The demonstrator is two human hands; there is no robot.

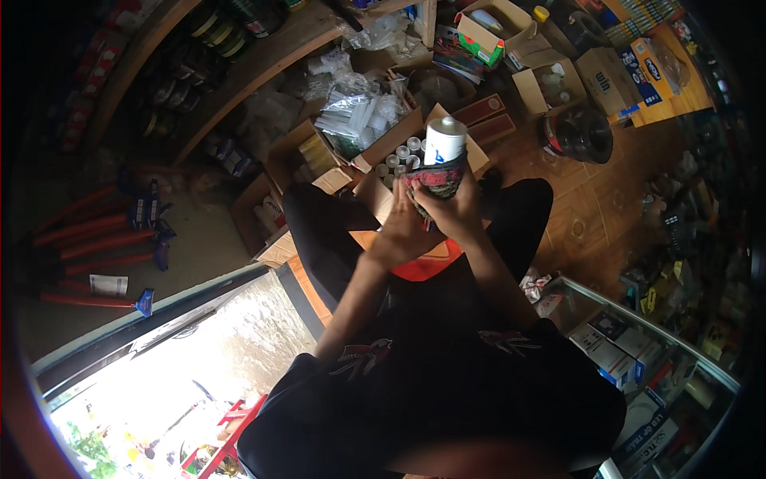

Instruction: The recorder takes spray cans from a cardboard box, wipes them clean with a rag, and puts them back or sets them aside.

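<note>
A white sealant cartridge (445, 144) with blue print stands upright between my hands, above my lap. A dark patterned cloth (437, 180) with a reddish band is wrapped around its middle. My right hand (459, 209) is closed around the cloth and the cartridge from the right. Against the left side of the cloth and the cartridge's lower part, my left hand (399, 227) is closed too. The cartridge's lower end is hidden by the hands and cloth. Just beyond, several similar pale cartridges (413, 144) stand in an open cardboard box (476, 153).
A cardboard box (384, 149) of plastic-wrapped goods sits beyond my knees. Red-handled tools (96, 239) lie on a surface at the left. At the right are a glass display case (630, 323) and black coiled material (586, 136) on the tiled floor (570, 215).
</note>
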